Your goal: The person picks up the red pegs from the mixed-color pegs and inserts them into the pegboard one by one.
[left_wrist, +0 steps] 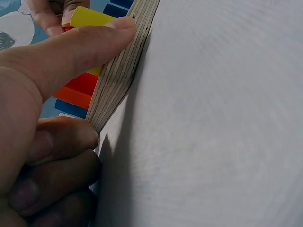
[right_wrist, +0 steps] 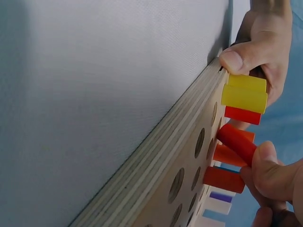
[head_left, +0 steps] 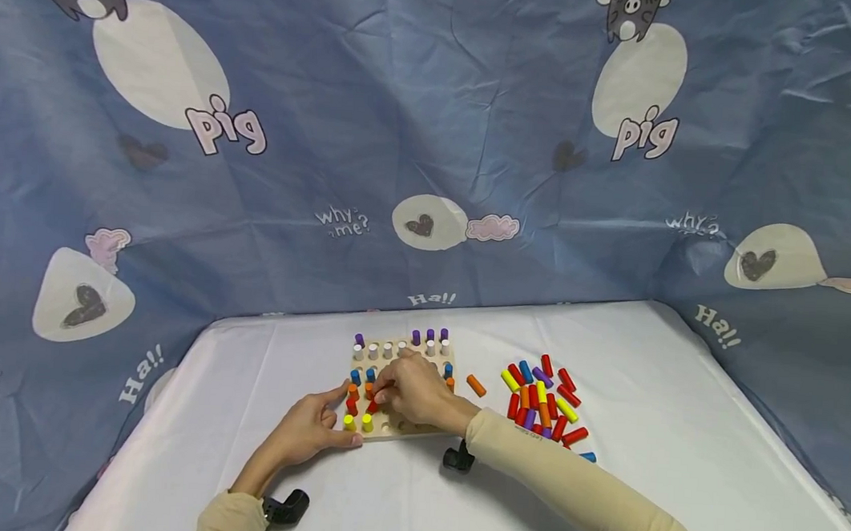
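Note:
A wooden pegboard (head_left: 406,430) with rows of holes lies on the table, some filled with coloured pegs. My right hand (head_left: 413,387) pinches a red peg (right_wrist: 238,143) between thumb and finger. Tilted, that peg has its lower end at a hole in the board, beside a standing orange peg (right_wrist: 223,179); whether it has entered the hole I cannot tell. My left hand (head_left: 309,428) grips the board's near left corner, its thumb on the front edge beside the yellow pegs (right_wrist: 244,98). In the left wrist view, the other fingers (left_wrist: 66,139) curl near the board's side.
Right of the board, loose pegs (head_left: 548,408) in red, yellow, orange, blue and purple lie in a pile. One orange peg (head_left: 475,385) lies apart, nearer the board. White pegs (head_left: 388,350) and purple pegs (head_left: 431,335) stand in the far rows. A blue printed curtain (head_left: 339,269) hangs behind the table.

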Demonstrator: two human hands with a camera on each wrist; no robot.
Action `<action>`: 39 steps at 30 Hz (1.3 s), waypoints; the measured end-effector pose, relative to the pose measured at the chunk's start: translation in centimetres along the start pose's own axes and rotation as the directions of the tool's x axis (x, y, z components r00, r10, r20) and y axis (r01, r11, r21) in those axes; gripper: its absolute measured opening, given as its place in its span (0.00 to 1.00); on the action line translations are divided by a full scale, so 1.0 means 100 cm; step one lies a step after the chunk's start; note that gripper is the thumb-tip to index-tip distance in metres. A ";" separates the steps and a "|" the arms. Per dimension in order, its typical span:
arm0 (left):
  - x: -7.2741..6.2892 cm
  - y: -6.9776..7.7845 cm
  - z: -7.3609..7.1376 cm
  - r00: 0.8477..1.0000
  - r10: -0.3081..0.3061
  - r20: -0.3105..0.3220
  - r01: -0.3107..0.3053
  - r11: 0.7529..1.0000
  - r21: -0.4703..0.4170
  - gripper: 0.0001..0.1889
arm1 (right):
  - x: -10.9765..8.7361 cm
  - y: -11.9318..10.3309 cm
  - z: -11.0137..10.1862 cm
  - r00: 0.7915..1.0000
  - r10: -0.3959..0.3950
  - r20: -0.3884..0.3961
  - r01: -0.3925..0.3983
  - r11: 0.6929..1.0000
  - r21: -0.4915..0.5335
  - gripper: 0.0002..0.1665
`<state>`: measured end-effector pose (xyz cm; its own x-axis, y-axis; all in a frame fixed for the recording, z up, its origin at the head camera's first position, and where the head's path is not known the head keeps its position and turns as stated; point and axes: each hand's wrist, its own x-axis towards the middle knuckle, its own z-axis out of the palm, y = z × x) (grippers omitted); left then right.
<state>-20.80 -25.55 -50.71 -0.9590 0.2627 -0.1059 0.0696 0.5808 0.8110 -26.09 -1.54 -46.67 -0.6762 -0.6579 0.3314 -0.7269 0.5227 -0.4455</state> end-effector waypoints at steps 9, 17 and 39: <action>0.000 0.001 -0.001 1.000 0.006 0.003 -0.006 1.000 0.004 0.57 | 0.001 0.000 0.009 0.999 -0.048 -0.025 0.047 0.998 -0.037 0.03; 0.001 0.004 -0.003 1.000 0.001 0.000 -0.001 1.000 -0.006 0.57 | 0.003 -0.006 0.007 0.997 -0.076 -0.030 0.072 0.993 -0.097 0.03; -0.001 -0.001 0.001 1.000 -0.004 0.005 0.004 1.000 0.005 0.58 | -0.009 -0.003 -0.006 0.988 -0.153 0.008 0.153 0.988 -0.008 0.06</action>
<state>-20.71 -25.51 -50.88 -0.9580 0.2642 -0.1117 0.0673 0.5856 0.8078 -25.35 -0.79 -46.30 -0.5564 -0.7343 0.3889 -0.8225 0.4203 -0.3832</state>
